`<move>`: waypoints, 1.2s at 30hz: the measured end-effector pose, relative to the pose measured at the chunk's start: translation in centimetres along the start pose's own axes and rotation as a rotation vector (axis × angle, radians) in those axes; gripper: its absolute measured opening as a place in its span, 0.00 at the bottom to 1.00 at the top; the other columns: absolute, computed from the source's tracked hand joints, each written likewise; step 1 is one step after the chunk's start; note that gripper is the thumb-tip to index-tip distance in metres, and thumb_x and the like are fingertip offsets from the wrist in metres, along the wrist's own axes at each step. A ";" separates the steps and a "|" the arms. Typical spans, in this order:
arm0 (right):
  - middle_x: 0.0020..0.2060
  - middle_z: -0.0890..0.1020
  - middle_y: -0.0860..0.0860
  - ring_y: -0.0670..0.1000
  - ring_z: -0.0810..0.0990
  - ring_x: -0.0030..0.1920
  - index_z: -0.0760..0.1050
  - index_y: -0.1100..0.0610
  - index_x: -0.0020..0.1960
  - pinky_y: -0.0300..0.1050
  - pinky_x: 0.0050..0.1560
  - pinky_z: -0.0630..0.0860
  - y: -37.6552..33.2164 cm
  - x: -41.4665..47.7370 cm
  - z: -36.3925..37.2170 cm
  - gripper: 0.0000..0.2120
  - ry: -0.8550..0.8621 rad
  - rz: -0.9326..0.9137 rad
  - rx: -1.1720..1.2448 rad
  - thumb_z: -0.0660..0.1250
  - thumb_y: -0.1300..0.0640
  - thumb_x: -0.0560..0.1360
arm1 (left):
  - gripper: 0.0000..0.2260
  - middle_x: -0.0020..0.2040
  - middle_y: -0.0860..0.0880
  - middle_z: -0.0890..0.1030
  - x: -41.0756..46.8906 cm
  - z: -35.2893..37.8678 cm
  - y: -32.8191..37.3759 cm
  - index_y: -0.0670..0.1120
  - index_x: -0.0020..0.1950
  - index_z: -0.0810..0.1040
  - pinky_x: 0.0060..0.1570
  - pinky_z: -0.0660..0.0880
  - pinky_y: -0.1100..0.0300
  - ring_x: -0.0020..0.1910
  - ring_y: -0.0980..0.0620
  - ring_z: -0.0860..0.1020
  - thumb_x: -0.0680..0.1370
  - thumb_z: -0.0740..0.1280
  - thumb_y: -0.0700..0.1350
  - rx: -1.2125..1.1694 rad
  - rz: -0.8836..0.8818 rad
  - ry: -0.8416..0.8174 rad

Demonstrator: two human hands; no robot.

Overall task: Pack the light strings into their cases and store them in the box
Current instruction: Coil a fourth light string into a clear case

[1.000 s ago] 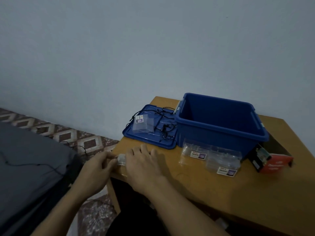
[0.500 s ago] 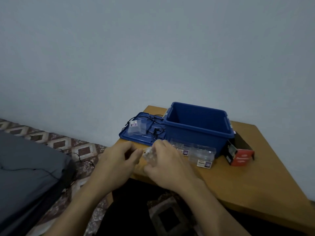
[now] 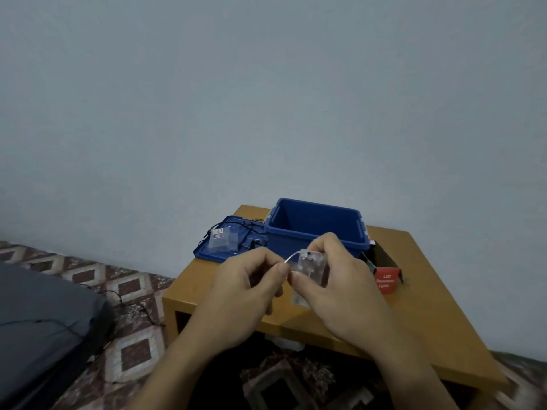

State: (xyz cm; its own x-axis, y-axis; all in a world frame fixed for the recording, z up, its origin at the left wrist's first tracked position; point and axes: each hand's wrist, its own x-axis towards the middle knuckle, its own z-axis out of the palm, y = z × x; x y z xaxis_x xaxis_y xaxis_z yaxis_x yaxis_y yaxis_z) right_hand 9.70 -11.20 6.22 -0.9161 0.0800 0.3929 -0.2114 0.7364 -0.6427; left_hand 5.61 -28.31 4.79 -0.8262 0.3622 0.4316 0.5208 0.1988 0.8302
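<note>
The lid (image 3: 219, 252) lies on the table (image 3: 429, 306), left of the box (image 3: 316, 226).

This seems to be a room in a home. A low wooden table (image 3: 429, 306) stands against a plain pale wall (image 3: 266, 99). Left of the table, the floor (image 3: 133, 291) shows brown and white diamond patterns, and further left lies a dark grey mattress (image 3: 38, 321).

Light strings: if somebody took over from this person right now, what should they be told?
Left hand pinches a thin wire; right hand holds the clear case it leads to, above the table.
On the blue lid: another clear case and a loose black light string.
Done: nothing visible in the blue box.
Left: pack strings, put cases in box.
</note>
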 end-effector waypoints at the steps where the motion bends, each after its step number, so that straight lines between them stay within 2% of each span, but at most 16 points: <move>1: 0.39 0.80 0.42 0.40 0.79 0.40 0.67 0.42 0.49 0.35 0.34 0.72 0.0 -0.1 -0.2 0.10 0.002 0.003 0.016 0.70 0.44 0.77 | 0.09 0.33 0.52 0.79 -0.1 0.1 0.2 0.51 0.43 0.81 0.32 0.74 0.61 0.30 0.55 0.76 0.81 0.65 0.49 -0.014 0.014 0.003; 4: 0.39 0.81 0.41 0.39 0.80 0.42 0.70 0.43 0.48 0.36 0.37 0.76 0.2 -0.1 -0.5 0.08 -0.022 -0.001 0.084 0.70 0.45 0.78 | 0.09 0.30 0.53 0.76 0.0 0.0 0.2 0.50 0.43 0.81 0.31 0.70 0.64 0.29 0.57 0.73 0.80 0.65 0.50 -0.062 0.027 0.031; 7: 0.42 0.83 0.42 0.44 0.82 0.42 0.73 0.43 0.49 0.46 0.42 0.83 0.5 0.2 -0.6 0.06 -0.060 0.007 0.165 0.69 0.46 0.78 | 0.09 0.30 0.53 0.75 0.3 0.0 0.3 0.48 0.44 0.82 0.30 0.71 0.62 0.29 0.54 0.72 0.78 0.66 0.51 -0.158 -0.023 0.043; 9: 0.43 0.84 0.44 0.48 0.83 0.42 0.74 0.43 0.50 0.53 0.44 0.83 0.7 0.3 -0.6 0.04 -0.082 -0.004 0.206 0.69 0.47 0.78 | 0.10 0.29 0.53 0.75 0.5 -0.1 0.3 0.49 0.44 0.83 0.30 0.72 0.61 0.28 0.52 0.72 0.77 0.66 0.52 -0.198 -0.027 0.051; 10: 0.43 0.84 0.45 0.48 0.84 0.42 0.75 0.42 0.51 0.54 0.44 0.83 0.9 0.4 -0.6 0.03 -0.092 -0.013 0.220 0.69 0.47 0.78 | 0.09 0.29 0.52 0.75 0.6 -0.1 0.2 0.50 0.43 0.83 0.30 0.72 0.60 0.28 0.52 0.73 0.76 0.66 0.52 -0.209 -0.015 0.059; 14: 0.45 0.84 0.42 0.46 0.84 0.43 0.77 0.40 0.54 0.47 0.43 0.84 1.4 0.6 -0.8 0.05 -0.139 -0.020 0.245 0.68 0.48 0.79 | 0.08 0.29 0.55 0.76 1.1 -0.2 0.3 0.50 0.43 0.84 0.34 0.72 0.64 0.31 0.57 0.73 0.77 0.67 0.50 -0.253 0.032 0.104; 21: 0.44 0.85 0.45 0.49 0.84 0.41 0.79 0.42 0.52 0.49 0.41 0.84 1.6 0.6 -1.2 0.04 -0.134 -0.022 0.310 0.70 0.51 0.78 | 0.09 0.30 0.57 0.76 1.6 -0.3 0.7 0.44 0.45 0.84 0.34 0.71 0.66 0.32 0.59 0.72 0.76 0.68 0.49 -0.257 0.088 0.084; 28: 0.41 0.86 0.54 0.55 0.85 0.37 0.80 0.53 0.52 0.53 0.41 0.84 1.1 0.6 -2.1 0.03 -0.177 0.033 0.445 0.70 0.56 0.79 | 0.09 0.32 0.55 0.78 1.4 -0.3 -0.3 0.45 0.44 0.84 0.35 0.71 0.67 0.33 0.60 0.74 0.76 0.69 0.49 -0.243 0.061 0.030; 32: 0.41 0.85 0.60 0.58 0.83 0.36 0.78 0.60 0.53 0.51 0.38 0.83 0.8 0.7 -2.5 0.06 -0.217 0.079 0.640 0.71 0.60 0.77 | 0.09 0.36 0.56 0.81 1.7 -0.6 -0.8 0.48 0.46 0.85 0.38 0.72 0.69 0.36 0.61 0.76 0.76 0.67 0.51 -0.181 0.061 -0.022; 34: 0.41 0.84 0.60 0.59 0.83 0.37 0.79 0.60 0.53 0.50 0.39 0.83 0.8 0.8 -2.8 0.07 -0.230 0.091 0.728 0.72 0.60 0.76 | 0.10 0.40 0.52 0.82 1.9 -0.8 -1.2 0.50 0.46 0.84 0.40 0.73 0.65 0.40 0.57 0.78 0.79 0.68 0.53 -0.164 0.055 -0.092; 36: 0.41 0.85 0.57 0.58 0.83 0.38 0.80 0.58 0.52 0.49 0.39 0.82 0.8 0.8 -3.0 0.08 -0.253 0.076 0.750 0.73 0.58 0.74 | 0.12 0.42 0.47 0.82 1.9 -0.9 -1.5 0.49 0.46 0.84 0.40 0.75 0.60 0.41 0.50 0.78 0.77 0.69 0.56 -0.226 0.024 -0.143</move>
State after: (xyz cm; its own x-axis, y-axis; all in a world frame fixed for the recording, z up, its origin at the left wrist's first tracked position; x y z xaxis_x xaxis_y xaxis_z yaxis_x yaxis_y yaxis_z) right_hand 9.83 -8.53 8.05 -0.9679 -0.1096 0.2261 -0.2353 0.0789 -0.9687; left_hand 3.02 -28.77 4.67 -0.7673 0.4924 0.4108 0.4653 -0.0133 0.8851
